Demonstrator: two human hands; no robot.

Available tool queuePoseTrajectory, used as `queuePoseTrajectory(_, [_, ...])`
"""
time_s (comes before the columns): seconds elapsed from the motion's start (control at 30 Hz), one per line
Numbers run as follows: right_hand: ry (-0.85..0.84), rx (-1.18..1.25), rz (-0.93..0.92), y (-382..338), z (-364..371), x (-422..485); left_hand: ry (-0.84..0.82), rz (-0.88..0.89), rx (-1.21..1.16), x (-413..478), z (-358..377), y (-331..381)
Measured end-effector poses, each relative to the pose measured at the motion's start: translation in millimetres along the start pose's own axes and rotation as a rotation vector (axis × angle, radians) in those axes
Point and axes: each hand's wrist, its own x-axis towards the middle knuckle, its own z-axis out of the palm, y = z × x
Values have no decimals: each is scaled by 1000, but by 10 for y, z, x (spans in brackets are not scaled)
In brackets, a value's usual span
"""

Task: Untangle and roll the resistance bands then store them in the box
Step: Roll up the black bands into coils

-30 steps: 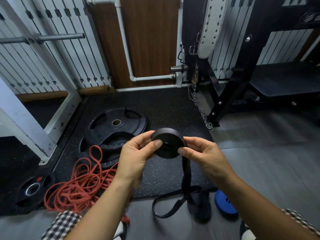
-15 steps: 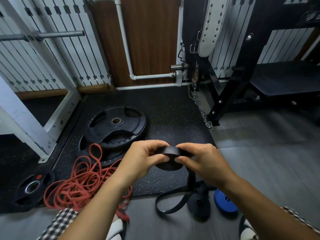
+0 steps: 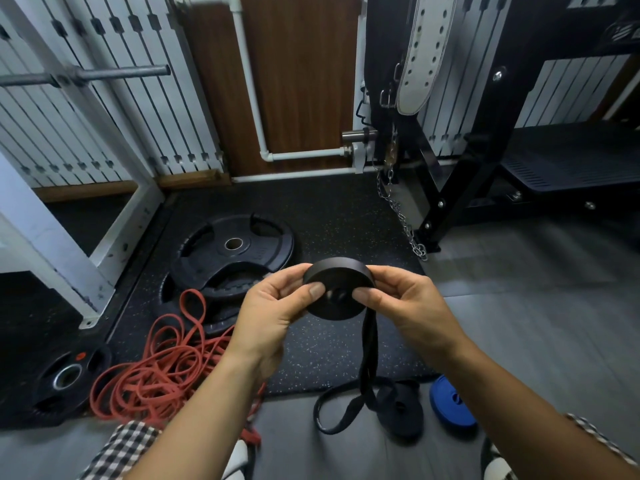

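I can read no word or number anywhere here. The large black weight plate on the mat has faint raised marks beside its hub, too dim to make out. The blue rolled band on the floor bears a small pale mark I cannot read.

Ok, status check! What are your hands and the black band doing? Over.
Left hand and right hand both pinch the black roll. Loose tail hangs to floor, unwound. Red bands tangled at left.

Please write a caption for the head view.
Left hand and right hand hold a black band roll, tail hanging.
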Motion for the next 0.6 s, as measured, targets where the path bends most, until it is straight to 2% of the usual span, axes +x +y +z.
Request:
queuePoseTrajectory(0.07, [-9, -110, -3, -17, -29, -8, -73, -8, 120, 15, -56, 36])
queuePoseTrajectory(0.17, [16, -570, -82, 19, -55, -19, -193, 44, 490, 40, -122, 53])
queuePoseTrajectory(0.23, [0, -839, -117, 52, -31, -31, -238, 82, 619, 44, -122, 26])
queuePoseTrajectory(0.27, [-11, -879, -116, 56, -19, -31, -244, 110, 641, 43, -110, 17])
queuePoseTrajectory(0.3, [-25, -851, -105, 53, -12, -25, -238, 130, 645, 43, -100, 14])
queuePoseTrajectory(0.43, [-57, -415, 7, 32, -39, -3, -160, 122, 511, 17, -83, 31])
queuePoseTrajectory(0.6, [-28, -307, 27, 49, -45, 10, -29, 94, 284, 5, -60, 41])
